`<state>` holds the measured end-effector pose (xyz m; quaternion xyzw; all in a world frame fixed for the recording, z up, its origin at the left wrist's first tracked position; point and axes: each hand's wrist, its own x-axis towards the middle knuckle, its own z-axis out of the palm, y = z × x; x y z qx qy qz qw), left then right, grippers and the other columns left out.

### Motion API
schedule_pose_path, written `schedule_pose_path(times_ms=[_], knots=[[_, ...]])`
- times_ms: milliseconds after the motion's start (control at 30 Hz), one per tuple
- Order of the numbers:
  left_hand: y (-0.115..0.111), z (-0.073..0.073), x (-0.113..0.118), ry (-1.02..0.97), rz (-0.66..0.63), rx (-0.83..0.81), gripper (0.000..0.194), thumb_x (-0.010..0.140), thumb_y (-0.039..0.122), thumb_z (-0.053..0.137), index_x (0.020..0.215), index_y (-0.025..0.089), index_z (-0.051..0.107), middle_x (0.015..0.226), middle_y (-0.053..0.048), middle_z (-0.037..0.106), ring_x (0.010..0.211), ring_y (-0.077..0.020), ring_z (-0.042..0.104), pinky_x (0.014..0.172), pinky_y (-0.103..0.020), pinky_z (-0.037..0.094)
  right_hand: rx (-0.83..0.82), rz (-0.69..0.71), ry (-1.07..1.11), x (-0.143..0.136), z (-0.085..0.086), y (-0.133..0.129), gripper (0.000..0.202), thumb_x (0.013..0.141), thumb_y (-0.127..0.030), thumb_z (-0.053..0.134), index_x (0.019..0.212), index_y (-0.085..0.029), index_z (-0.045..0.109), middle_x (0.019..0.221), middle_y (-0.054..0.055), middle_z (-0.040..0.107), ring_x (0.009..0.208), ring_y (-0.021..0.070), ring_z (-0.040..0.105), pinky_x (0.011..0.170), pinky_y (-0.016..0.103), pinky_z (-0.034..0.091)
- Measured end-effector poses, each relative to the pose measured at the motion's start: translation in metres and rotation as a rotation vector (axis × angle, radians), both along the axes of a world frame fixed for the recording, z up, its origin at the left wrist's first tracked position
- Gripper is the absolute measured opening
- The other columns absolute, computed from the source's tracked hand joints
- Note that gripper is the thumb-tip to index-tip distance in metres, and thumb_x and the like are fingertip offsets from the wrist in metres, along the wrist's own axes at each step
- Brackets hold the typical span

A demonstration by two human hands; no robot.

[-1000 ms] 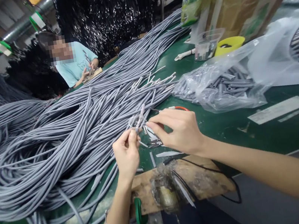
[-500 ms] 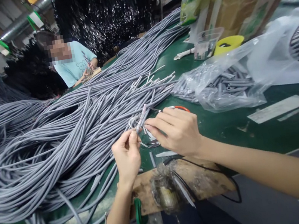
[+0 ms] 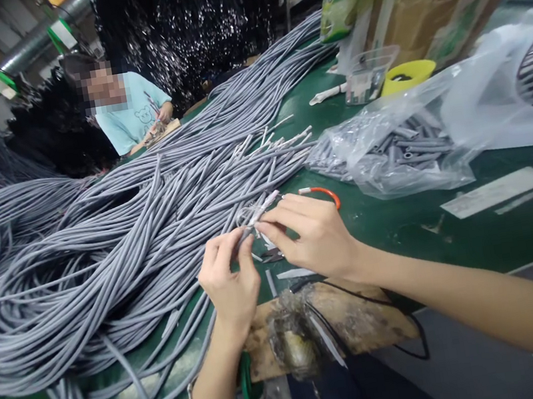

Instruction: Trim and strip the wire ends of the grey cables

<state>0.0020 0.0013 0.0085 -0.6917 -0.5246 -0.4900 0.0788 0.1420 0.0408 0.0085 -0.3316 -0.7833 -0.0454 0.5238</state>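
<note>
A smooth green tabletop (image 3: pixel 528 225) spreads under nearly everything. Over its left half lies a huge heap of matte grey round cables (image 3: pixel 117 250), looped in soft coils at the left, their frayed white ends fanned out near the middle. Behind hangs a glossy black mass of strands (image 3: pixel 188 23), crinkled and glinting.

At the upper right stands a brown cardboard box (image 3: pixel 442 3) with a plastic-like sheen. Below it, a crumpled clear plastic bag (image 3: pixel 463 161) holds short, hollow grey tubes. Across the table, 1 person (image 3: pixel 134 116) in a pale blue shirt works over a small board.

At the near edge is a rough, stained wooden board (image 3: pixel 366 318), bearing a rounded lump wrapped in cloudy film (image 3: pixel 294 343).

The right hand (image 3: pixel 315 232) is mostly closed, thumb and forefinger pinched on the stripped cable end (image 3: pixel 261 212). The left hand (image 3: pixel 231 276) pinches the grey sheath just beside it, thumb against forefinger. That end, a tuft of thin whitish strands, sits between the 2 hands, above the table's middle.

Smaller still are a green cylindrical can (image 3: pixel 341 2), a round yellow cup (image 3: pixel 409 76), a flat whitish strip (image 3: pixel 501 191) and a curved orange-red piece (image 3: pixel 329 193) beyond the right hand.
</note>
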Motion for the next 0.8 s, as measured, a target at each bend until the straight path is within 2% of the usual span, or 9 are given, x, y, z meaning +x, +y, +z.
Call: schedule_pose_path(times_ms=[100,167,233,333,367,400,467,567,800], knots=[[-0.001,-0.002,0.001,0.063,0.03,0.056,0.014,0.083,0.017,0.056,0.086,0.014,0.068,0.069,-0.003,0.062,0.061,-0.0101,0.057,0.061,-0.02,0.045,-0.057,0.09,0.083,-0.002,0.0,-0.002,0.024,0.088,-0.021,0.05,0.068,-0.015,0.06,0.055,0.0,0.057,0.053,0.0104,0.049,0.056,0.023,0.039],[0.0,-0.004,-0.001,0.059,0.033,0.05,0.017,0.083,0.019,0.054,0.088,0.013,0.069,0.062,-0.002,0.058,0.053,-0.0086,0.051,0.055,-0.019,0.042,-0.045,0.097,0.106,-0.005,-0.002,-0.008,0.022,0.088,-0.019,0.05,0.068,-0.015,0.06,0.053,-0.001,0.055,0.05,0.0096,0.046,0.054,0.023,0.037],[0.005,-0.007,-0.005,0.008,0.046,-0.03,0.019,0.082,0.021,0.054,0.084,0.013,0.071,0.056,0.0,0.054,0.047,-0.008,0.046,0.05,-0.02,0.038,0.053,0.142,0.105,-0.011,-0.004,-0.019,0.024,0.088,-0.019,0.048,0.067,-0.016,0.059,0.052,-0.001,0.053,0.048,0.0094,0.043,0.05,0.024,0.034],[0.016,-0.007,-0.013,-0.161,0.071,-0.251,0.019,0.078,0.024,0.057,0.07,0.014,0.071,0.053,0.0,0.055,0.047,-0.0091,0.046,0.05,-0.021,0.037,0.293,0.353,0.068,-0.018,-0.008,-0.033,0.028,0.09,-0.022,0.046,0.064,-0.018,0.057,0.046,-0.004,0.046,0.044,0.0091,0.039,0.045,0.025,0.027],[0.018,-0.006,-0.015,-0.236,0.065,-0.314,0.02,0.077,0.025,0.057,0.068,0.014,0.071,0.053,0.0,0.056,0.048,-0.0096,0.047,0.05,-0.021,0.037,0.316,0.39,0.042,-0.019,-0.009,-0.035,0.028,0.09,-0.022,0.047,0.065,-0.018,0.057,0.045,-0.004,0.045,0.044,0.0089,0.04,0.045,0.025,0.026],[0.019,-0.005,-0.016,-0.312,0.044,-0.362,0.022,0.077,0.027,0.057,0.067,0.014,0.07,0.053,0.0,0.056,0.048,-0.0097,0.047,0.05,-0.021,0.037,0.274,0.365,0.036,-0.019,-0.009,-0.034,0.027,0.089,-0.022,0.048,0.065,-0.017,0.058,0.047,-0.004,0.047,0.045,0.009,0.041,0.046,0.025,0.028],[0.017,-0.002,-0.015,-0.431,-0.025,-0.431,0.027,0.079,0.032,0.054,0.069,0.013,0.07,0.052,0.001,0.053,0.046,-0.0088,0.042,0.046,-0.021,0.033,0.087,0.219,0.037,-0.016,-0.009,-0.026,0.024,0.088,-0.019,0.049,0.067,-0.015,0.059,0.053,-0.001,0.054,0.049,0.0091,0.045,0.049,0.023,0.033],[0.01,0.001,-0.01,-0.515,-0.121,-0.476,0.032,0.081,0.037,0.051,0.071,0.012,0.068,0.049,0.003,0.044,0.042,-0.0066,0.03,0.041,-0.02,0.025,-0.124,0.064,0.061,-0.008,-0.006,-0.011,0.022,0.087,-0.017,0.05,0.068,-0.013,0.061,0.057,0.001,0.059,0.049,0.009,0.048,0.052,0.022,0.035],[0.003,0.004,-0.004,-0.567,-0.186,-0.481,0.035,0.08,0.043,0.054,0.069,0.012,0.067,0.05,0.003,0.037,0.043,-0.006,0.025,0.039,-0.021,0.022,-0.235,0.044,0.066,-0.007,-0.006,-0.007,0.026,0.087,-0.02,0.048,0.068,-0.013,0.063,0.056,0.001,0.059,0.048,0.0094,0.049,0.052,0.021,0.034]])
